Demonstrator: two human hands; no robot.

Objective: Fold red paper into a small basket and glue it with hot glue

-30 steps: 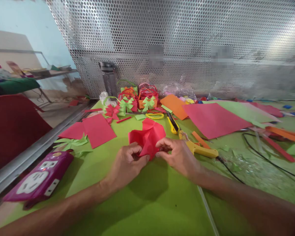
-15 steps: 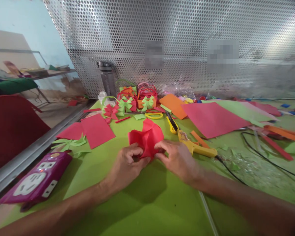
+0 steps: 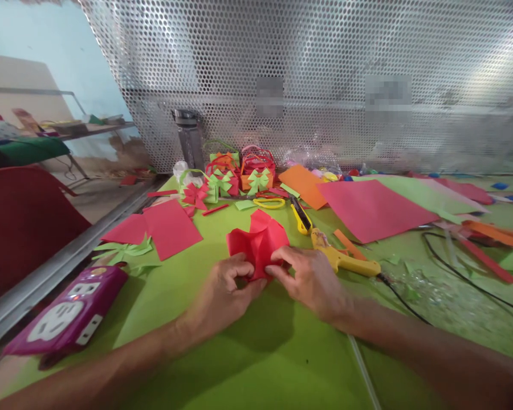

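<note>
A folded red paper piece (image 3: 259,239) stands above the green table surface, its upper flaps spread apart. My left hand (image 3: 231,287) pinches its lower left edge between thumb and fingers. On the lower right side, my right hand (image 3: 305,279) grips the paper with thumb and index finger, the two hands' fingertips close together. Just right of my right hand lies a yellow glue gun (image 3: 346,261) with a black cord. A yellow-handled cutter (image 3: 301,216) and yellow-handled scissors (image 3: 269,203) are behind the paper.
Small paper baskets with bows (image 3: 239,176) stand at the back beside a grey bottle (image 3: 190,139). Red sheets (image 3: 173,228) and a purple power strip (image 3: 68,310) are at left. Larger pink (image 3: 374,208) and orange sheets (image 3: 302,185) lie at right, near scraps.
The whole view has shifted slightly, so things appear a little further right and lower. Both hands still hold the red paper, with little change in their grip.
</note>
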